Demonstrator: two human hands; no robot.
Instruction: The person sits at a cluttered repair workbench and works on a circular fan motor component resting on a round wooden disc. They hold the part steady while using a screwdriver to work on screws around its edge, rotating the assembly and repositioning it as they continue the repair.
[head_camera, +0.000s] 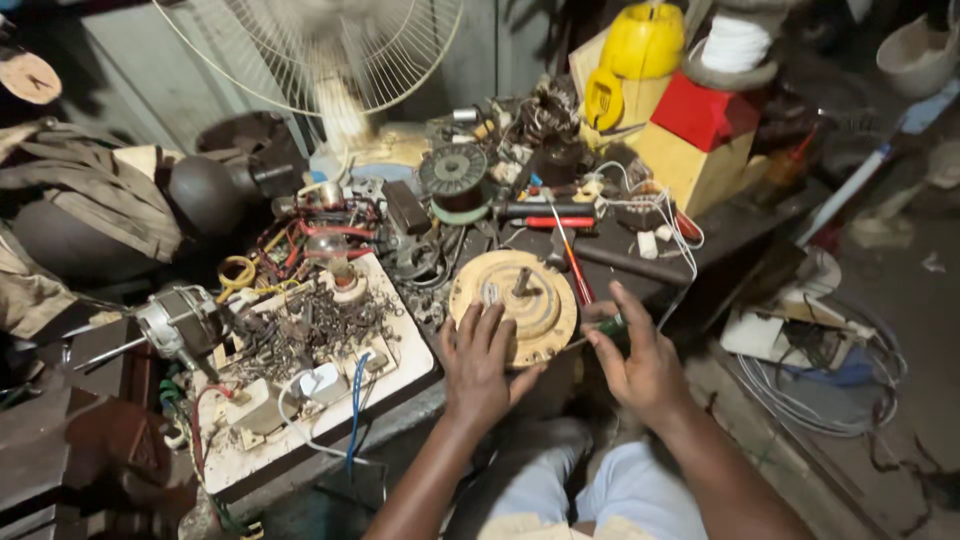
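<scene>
Steadying a round, tan motor housing (513, 305) on a crowded workbench (740, 235), a person seated before it lays the left hand (480, 365) flat over the disc's near edge, fingers spread wide and pressing down. The right hand (640, 355) pinches a green-handled screwdriver (600, 328), thumb and forefinger closed around it, its tip angled in toward the housing's right rim. The housing sits at the front edge of the bench, just beside a white tray (415, 365) heaped with dark screws and small metal parts, with its short central shaft standing up and its cover apparently still in place. By the look of it the work is at an early stage: the casing seems unopened, no windings are exposed, and whatever fasteners hold it cannot be made out. A red-handled tool (575, 268) lies touching the housing's far side. Behind it rest a spool of copper wire (453, 175) and a tangle of red and yellow leads (300, 245). A small motor (180, 320) lies to the left, while a wire-guarded fan (330, 50) stands at the back.
</scene>
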